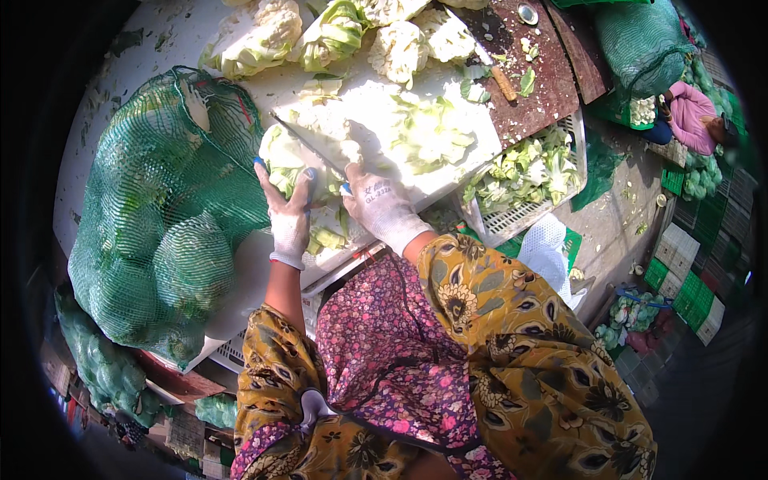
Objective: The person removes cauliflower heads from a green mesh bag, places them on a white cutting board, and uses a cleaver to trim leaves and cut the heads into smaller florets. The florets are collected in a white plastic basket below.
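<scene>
My left hand, in a white knit glove with blue fingertips, steadies a leafy cauliflower head on the white tabletop. In my right hand, gloved the same way, is a knife; its handle is hidden in my fist. The thin blade slants up and left across the cauliflower, but how deep it sits cannot be told. Just beyond the blade lies a pale cauliflower piece. Loose leaves lie in glaring light to the right, and cut stalk pieces sit between my wrists.
A full green mesh sack stands at the left. Several cauliflowers line the table's far side. A wooden-handled knife rests on the brown board. Below is a white crate of leaves. Another person sits at the far right.
</scene>
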A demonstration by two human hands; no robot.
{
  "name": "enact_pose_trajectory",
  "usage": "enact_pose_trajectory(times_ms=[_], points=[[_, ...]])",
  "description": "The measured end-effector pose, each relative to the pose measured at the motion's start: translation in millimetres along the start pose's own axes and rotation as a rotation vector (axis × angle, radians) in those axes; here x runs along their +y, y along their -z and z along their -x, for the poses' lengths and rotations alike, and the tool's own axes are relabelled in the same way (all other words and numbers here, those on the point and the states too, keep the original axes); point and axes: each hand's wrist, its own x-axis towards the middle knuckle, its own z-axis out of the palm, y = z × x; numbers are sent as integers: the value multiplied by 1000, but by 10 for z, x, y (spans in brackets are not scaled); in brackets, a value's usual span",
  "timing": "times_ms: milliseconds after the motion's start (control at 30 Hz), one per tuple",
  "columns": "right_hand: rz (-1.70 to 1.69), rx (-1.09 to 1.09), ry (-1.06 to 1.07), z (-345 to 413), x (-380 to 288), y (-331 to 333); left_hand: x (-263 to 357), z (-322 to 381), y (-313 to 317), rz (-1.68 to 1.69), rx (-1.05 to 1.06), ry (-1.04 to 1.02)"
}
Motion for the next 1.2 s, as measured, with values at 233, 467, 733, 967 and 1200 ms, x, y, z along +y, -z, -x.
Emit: enact_pose_trajectory(times_ms=[233,467,733,967,1200], points=[[-183,-42,56,-354,361,253,129,-44,36,75,-4,94],[-375,320,84,-17,872,347,-285,-52,253,407,-132,101],[-490,440,-183,489,1872,-96,-1108,88,191,-784,-137,-607],[-844,885,-484,1115,2346,-650,-660,-71,-472,369,56,56],[-1040,924,-492,1048,2600,-349,58,-438,-1059,681,102,83]])
